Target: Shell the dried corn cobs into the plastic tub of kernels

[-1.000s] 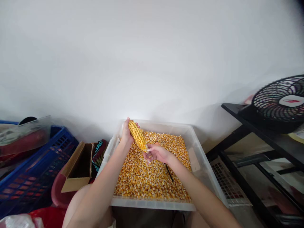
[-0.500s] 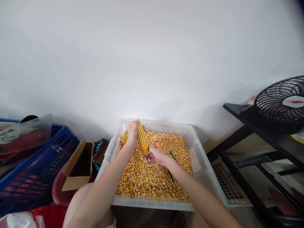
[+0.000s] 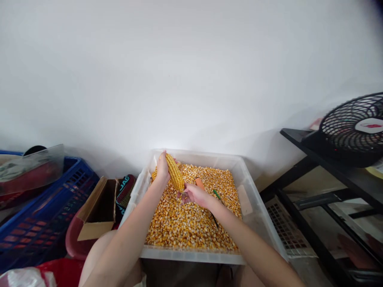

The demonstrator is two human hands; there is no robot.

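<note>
An ear of corn, yellow with full rows of kernels, is held tilted above a translucent plastic bin. My left hand is wrapped round its upper part from the left side. At the lower end of the ear, the fingers of my right hand are curled against the tip. Loose corn kernels fill much of the bin. An orange handle and a green piece stick out of the kernels beside my right hand. More corn, partly hidden, lies behind my left hand.
Left of the bin are an open cardboard box in a pink basin, a dark shoe-like item marked JAG and a blue crate. A black fan stands on a black rack to the right. A white wall rises behind.
My left hand and the ear of corn have shifted slightly left. My right hand has moved a little the same way, still at the ear's lower end.
</note>
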